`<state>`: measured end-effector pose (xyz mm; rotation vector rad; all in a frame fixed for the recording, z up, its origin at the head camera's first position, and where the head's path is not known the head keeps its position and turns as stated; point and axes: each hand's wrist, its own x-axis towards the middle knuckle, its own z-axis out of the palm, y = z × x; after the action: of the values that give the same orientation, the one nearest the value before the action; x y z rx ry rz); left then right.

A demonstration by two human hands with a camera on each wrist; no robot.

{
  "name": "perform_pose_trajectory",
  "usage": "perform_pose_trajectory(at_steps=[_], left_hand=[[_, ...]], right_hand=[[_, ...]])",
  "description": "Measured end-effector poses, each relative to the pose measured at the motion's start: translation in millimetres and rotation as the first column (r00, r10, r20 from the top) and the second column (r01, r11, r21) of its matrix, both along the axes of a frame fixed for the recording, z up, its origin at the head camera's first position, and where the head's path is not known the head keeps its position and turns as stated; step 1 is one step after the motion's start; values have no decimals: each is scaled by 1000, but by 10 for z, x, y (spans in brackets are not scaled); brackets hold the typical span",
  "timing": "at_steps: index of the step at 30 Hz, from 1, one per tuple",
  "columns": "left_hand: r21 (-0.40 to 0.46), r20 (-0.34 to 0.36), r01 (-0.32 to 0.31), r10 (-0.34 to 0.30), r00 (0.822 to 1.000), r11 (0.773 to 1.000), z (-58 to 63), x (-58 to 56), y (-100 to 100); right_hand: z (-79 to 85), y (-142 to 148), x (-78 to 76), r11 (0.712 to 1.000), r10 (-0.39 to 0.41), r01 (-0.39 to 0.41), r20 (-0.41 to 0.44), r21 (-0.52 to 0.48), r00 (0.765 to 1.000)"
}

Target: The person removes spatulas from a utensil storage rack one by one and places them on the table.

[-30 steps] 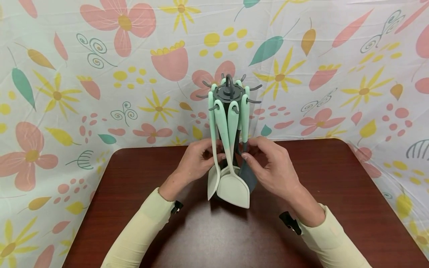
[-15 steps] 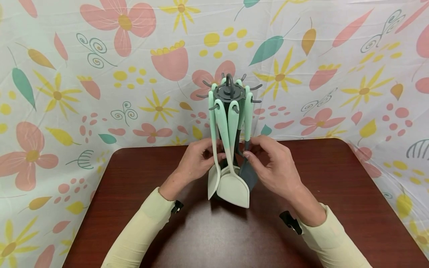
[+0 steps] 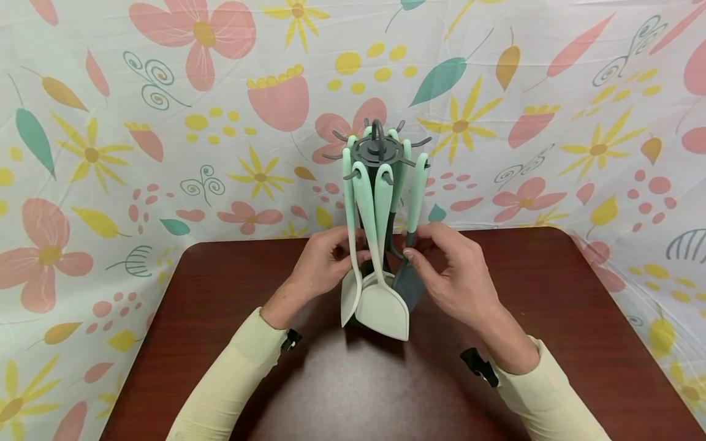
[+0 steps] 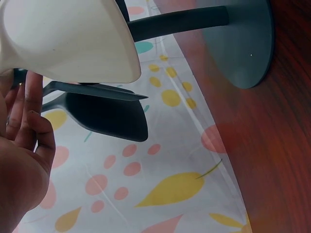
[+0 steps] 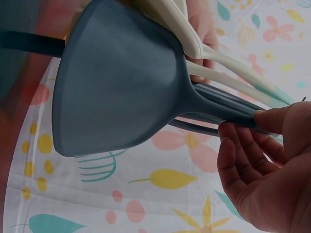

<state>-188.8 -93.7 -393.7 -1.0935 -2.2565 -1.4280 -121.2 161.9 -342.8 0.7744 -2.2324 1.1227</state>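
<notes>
A dark utensil stand (image 3: 377, 151) with a ring of hooks carries several mint-handled utensils. My right hand (image 3: 455, 272) pinches the neck of a dark grey turner (image 5: 121, 82) between thumb and fingers. Its mint handle top is at the outer end of a right-side hook; whether the hook still passes through the hole I cannot tell. My left hand (image 3: 320, 260) reaches behind the cream utensils and grips the stand's pole, its fingers partly hidden. A cream turner (image 3: 383, 312) hangs at the front, with another cream utensil (image 3: 350, 297) to its left.
The stand's round dark base (image 4: 243, 53) rests on the reddish-brown table (image 3: 231, 306). More dark utensils (image 4: 109, 114) hang at the stand's far side. A flower-patterned cloth (image 3: 496, 92) hangs behind the table's back edge.
The dark turner's handle top has slid outward to the right along its hook, its handle now tilting right. My right hand has shifted slightly right with it; my left hand stays put.
</notes>
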Motion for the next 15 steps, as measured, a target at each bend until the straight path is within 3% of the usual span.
perform_pose_trajectory(at_steps=[15], left_hand=[[9, 7, 1, -1, 1000, 1000, -1, 1, 5]], right_hand=[[-15, 28, 41, 1000, -5, 5, -4, -26, 1000]])
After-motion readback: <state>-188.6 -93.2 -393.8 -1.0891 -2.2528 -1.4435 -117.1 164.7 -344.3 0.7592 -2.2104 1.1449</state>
